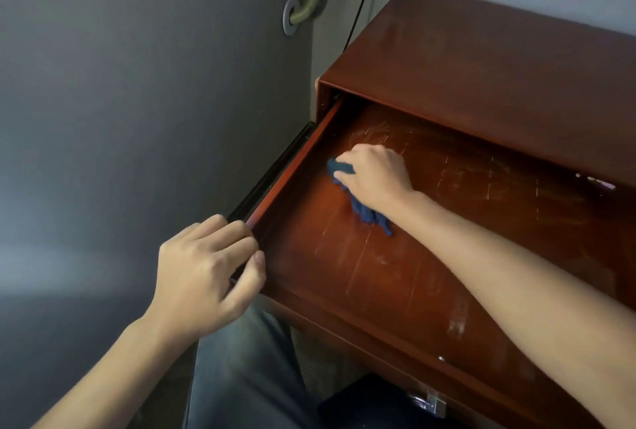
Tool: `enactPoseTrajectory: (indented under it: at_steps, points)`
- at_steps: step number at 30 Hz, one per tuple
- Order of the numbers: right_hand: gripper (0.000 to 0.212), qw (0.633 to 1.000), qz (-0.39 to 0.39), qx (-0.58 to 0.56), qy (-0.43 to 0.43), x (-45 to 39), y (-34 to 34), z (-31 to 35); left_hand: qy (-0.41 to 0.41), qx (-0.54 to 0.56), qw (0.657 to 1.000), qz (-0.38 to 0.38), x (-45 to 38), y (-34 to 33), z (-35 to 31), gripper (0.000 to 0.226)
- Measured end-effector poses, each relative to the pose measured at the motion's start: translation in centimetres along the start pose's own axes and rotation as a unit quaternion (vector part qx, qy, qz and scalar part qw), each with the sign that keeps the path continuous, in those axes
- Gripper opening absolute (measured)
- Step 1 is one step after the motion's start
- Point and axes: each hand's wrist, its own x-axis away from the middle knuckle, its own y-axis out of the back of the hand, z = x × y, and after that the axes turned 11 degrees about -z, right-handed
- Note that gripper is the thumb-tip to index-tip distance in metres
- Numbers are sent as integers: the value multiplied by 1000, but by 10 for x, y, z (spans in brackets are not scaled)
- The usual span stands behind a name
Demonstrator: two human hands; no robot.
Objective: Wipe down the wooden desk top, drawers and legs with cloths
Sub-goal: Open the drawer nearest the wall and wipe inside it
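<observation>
**Wiping Inside the Open Drawer**

Rubbing the drawer [395, 256] floor with a bunched blue cloth [364, 208] – held under the curled fingers of the right hand [375, 177]. Gripped the drawer's front left corner with the left hand [206, 270]. Held nothing else inside but pale scratches. Probably needed next – more strokes toward the right side.

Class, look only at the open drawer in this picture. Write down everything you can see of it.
The drawer is pulled well out from under the desk top. It looks like reddish-brown wood, its flat floor marked with pale scratches and dusty smears. A dark runner lines its left side. The left hand grips the front left corner of the side wall. The right hand presses a crumpled blue cloth onto the floor near the back left. Small scraps lie at far right.
</observation>
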Motion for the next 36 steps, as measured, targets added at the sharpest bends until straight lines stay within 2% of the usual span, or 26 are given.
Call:
enactPoseTrajectory:
  at_steps: [2,5,7,9,10,13,16,18,20,22,24,29,31,34,36]
  points:
    - [25,998,8,-1,58,13,-1,27,4,-11,1000,-2,3,-1,0,44]
    - [21,972,90,-127,178,47,7,71,13,-28,999,-9,4,-2,-1,49]
    - [36,936,184,-227,198,50,15,71,12,-30,999,-7,3,-2,-2,51]
    - [43,922,226,-238,205,39,15,62,7,-31,999,4,2,-1,-3,49]
    - [41,932,213,-216,199,31,11,55,2,-32,999,10,1,0,-3,47]
    - [36,981,104,-113,117,2,0,27,-34,-51,998,25,-3,4,-8,45]
    - [37,992,44,-87,75,6,-5,26,-79,-43,994,64,-5,1,-23,46]
    - [43,984,61,-132,104,29,0,44,-81,-29,993,79,0,-5,-34,48]
    - [45,957,118,-220,149,55,8,58,-61,-29,995,67,3,-8,-36,52]
    - [47,932,159,-265,190,74,10,57,-52,-29,997,50,3,-9,-34,54]
    - [49,923,182,-281,188,90,14,42,-52,-27,997,60,3,-8,-32,55]
    - [46,928,226,-263,136,143,54,-30,-72,-28,986,145,2,-5,-27,64]
    - [43,942,212,-228,127,168,73,-55,-78,-31,980,180,-1,-4,-28,69]
    - [45,962,168,-164,141,186,78,-60,-78,-44,974,210,-5,-1,-33,78]
    - [50,956,185,-197,117,179,70,-49,-82,-46,971,221,-8,0,-33,82]
